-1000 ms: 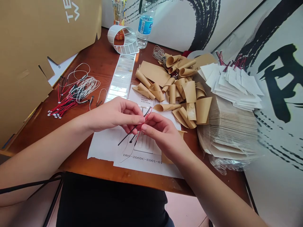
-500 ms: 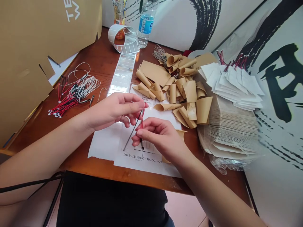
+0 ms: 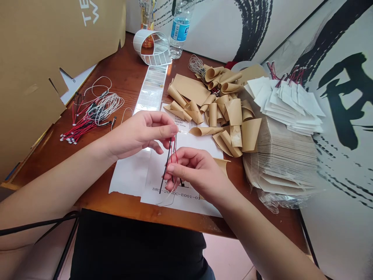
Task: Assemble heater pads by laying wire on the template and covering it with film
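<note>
My left hand (image 3: pixel 142 134) pinches the top end of a small bundle of red and black wires (image 3: pixel 169 157) between thumb and forefinger. The wires hang down to my right hand (image 3: pixel 190 169), whose fingers are closed round their lower part. A thin white wire loops out below the right hand. Both hands are held just above white printed sheets (image 3: pixel 131 177) lying on the wooden table (image 3: pixel 122 81).
A heap of red, black and white wires (image 3: pixel 90 114) lies at the left by a cardboard box (image 3: pixel 37 58). A strip of labels (image 3: pixel 151 91) runs back to its roll (image 3: pixel 151 48). Rolled brown papers (image 3: pixel 224 111), white tagged packets (image 3: pixel 288 103) and a paper stack (image 3: pixel 279 163) fill the right. A bottle (image 3: pixel 179 27) stands behind.
My right hand has slid down the wires toward me, drawing them straight and vertical. My left hand has kept its pinch on the upper end and shifted slightly away.
</note>
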A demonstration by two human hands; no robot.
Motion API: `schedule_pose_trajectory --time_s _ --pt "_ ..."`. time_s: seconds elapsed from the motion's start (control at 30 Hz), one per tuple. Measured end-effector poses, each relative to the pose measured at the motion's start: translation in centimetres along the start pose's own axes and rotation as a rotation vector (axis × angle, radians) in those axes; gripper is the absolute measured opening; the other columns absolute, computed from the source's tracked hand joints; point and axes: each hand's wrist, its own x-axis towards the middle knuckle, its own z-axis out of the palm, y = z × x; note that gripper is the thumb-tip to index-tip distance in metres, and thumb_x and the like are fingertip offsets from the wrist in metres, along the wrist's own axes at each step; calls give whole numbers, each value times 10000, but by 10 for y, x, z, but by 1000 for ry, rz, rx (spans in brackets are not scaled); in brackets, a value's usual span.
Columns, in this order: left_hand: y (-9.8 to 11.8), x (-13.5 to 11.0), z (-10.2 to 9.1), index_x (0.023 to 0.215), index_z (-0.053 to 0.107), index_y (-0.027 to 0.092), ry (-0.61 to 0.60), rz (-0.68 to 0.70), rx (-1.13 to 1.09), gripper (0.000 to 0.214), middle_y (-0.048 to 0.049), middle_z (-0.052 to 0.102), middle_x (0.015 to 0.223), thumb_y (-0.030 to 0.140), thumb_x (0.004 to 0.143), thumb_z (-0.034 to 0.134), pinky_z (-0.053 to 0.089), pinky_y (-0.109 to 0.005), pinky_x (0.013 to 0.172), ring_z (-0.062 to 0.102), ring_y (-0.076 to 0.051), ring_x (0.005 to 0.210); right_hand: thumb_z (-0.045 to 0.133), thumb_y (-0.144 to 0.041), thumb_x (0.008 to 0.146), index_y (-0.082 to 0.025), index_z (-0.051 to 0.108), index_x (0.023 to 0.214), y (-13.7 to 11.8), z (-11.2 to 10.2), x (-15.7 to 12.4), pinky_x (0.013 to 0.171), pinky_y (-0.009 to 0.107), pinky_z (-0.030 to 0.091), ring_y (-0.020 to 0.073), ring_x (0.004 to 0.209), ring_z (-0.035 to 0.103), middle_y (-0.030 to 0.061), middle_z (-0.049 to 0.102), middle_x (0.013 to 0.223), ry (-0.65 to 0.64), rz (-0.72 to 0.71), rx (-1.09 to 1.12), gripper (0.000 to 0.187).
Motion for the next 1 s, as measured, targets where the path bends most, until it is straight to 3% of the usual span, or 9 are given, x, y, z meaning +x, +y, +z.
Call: schedule_pose_trajectory --time_s 0.17,0.27,0.33,0.4,0.53,0.63,0.77,0.9,1.0 --pt "-5 5 -3 870 671 174 105 8 46 280 34 671 728 315 760 886 548 -165 571 624 -58 625 877 -433 749 -208 627 1005 -3 -1 -7 563 244 584 117 547 687 -30 729 705 108 -1 -80 423" --pt "-9 8 -3 920 645 191 191 56 95 249 53 662 699 247 783 846 562 -180 575 628 -65 611 874 -415 752 -251 578 1151 -1 1 -14 546 269 581 121 510 669 -71 687 728 221 -74 -151 523" --pt "-12 9 -2 873 656 175 207 71 125 204 50 661 698 233 785 830 574 -190 586 625 -63 609 839 -402 793 -264 622 1131 3 3 -21 532 270 561 112 493 654 -65 671 766 277 -137 -217 425" --pt "-13 10 -1 821 683 151 180 57 144 170 30 683 719 249 792 820 581 -196 611 627 -59 616 778 -406 857 -244 705 983 8 3 -29 514 255 524 100 489 631 -43 657 723 290 -155 -289 218" --pt "-14 11 1 938 751 147 70 69 223 160 -37 779 889 250 821 786 609 -249 749 716 -111 786 752 -441 881 -237 761 882 15 -3 -44 463 257 468 96 448 562 -16 655 654 358 -182 -257 204" --pt "-18 11 3 959 759 164 68 230 446 165 -38 790 924 220 806 786 596 -275 812 735 -141 854 754 -412 883 -265 785 961 18 -11 -51 487 271 499 90 470 573 14 726 812 357 -224 -155 170" --pt "-31 14 4 872 791 198 172 633 970 116 -30 741 839 265 901 700 522 -264 721 664 -129 753 716 -322 900 -310 780 1073 14 -14 -56 562 273 549 91 557 624 23 742 987 264 -259 -130 185" --pt "-42 21 3 909 776 177 188 741 1204 187 -48 722 877 250 959 611 495 -267 705 662 -145 776 712 -250 884 -290 741 1136 4 -9 -50 593 274 556 119 641 632 29 748 979 324 -327 -443 257" --pt "-42 31 2 907 767 161 191 727 1201 164 -47 714 881 226 943 621 492 -271 711 655 -146 773 688 -249 918 -259 754 1056 -5 -11 -41 620 281 529 132 644 617 19 741 842 455 -525 -881 153"
